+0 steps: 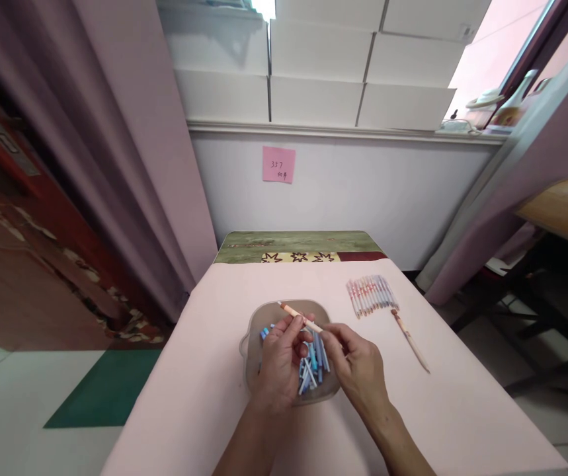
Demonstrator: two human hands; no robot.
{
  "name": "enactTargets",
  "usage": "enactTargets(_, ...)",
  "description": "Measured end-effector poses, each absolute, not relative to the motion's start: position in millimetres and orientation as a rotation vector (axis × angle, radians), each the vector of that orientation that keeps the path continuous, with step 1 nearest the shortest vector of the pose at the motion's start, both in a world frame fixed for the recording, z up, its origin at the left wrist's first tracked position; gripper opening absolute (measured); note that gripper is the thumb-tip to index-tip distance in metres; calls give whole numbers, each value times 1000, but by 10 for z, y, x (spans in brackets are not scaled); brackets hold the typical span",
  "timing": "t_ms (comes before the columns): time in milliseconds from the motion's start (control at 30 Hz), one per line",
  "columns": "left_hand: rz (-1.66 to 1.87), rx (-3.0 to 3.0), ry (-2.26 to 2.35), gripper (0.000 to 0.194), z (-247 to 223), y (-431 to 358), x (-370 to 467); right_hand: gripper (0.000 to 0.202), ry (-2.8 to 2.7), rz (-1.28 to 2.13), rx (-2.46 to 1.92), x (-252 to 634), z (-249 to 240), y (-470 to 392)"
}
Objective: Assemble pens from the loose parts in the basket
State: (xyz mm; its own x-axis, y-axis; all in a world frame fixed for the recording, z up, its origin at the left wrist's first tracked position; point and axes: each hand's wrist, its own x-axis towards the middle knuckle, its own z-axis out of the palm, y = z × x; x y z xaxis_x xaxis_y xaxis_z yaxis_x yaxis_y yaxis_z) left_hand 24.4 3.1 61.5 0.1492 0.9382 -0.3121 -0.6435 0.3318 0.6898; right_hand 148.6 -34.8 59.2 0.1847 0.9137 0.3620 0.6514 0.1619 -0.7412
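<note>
Over the basket, a slim cream pen with an orange-brown end (288, 309) slants between both hands. My left hand (280, 360) is closed around the middle of its barrel. The thumb and fingers of my right hand (360, 363) pinch the pen's right end, which they hide. Beneath them, a translucent grey-brown plastic basket (258, 314) holds several loose blue and white sticks, perhaps pens or caps (313, 363). My left hand covers part of the contents.
A neat row of slim pens (370, 295) lies right of the basket, with a single cream pen (411, 340) beside it. Pink cloth (462, 410) covers the table. A wall with a pink note (278, 164) stands behind; a wooden stool or chair (561, 211) is at right.
</note>
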Motion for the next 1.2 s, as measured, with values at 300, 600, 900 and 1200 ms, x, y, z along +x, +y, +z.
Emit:
enactTargets(300, 1220, 517, 772, 31, 626, 39, 275, 31, -1535, 432, -1613, 1501, 578, -354)
enactTargets(600, 1230, 663, 911, 32, 539, 67, 316, 28, -1577, 507, -1595, 1521, 542, -314)
enactTargets(900, 1721, 995, 1380, 31, 752, 455, -609, 33, -1328, 623, -1531, 1698, 401, -255)
enactTargets(1200, 1201, 1786, 1526, 8, 570, 317, -755, 34, -1007, 1058, -1221, 1646, 290, -231)
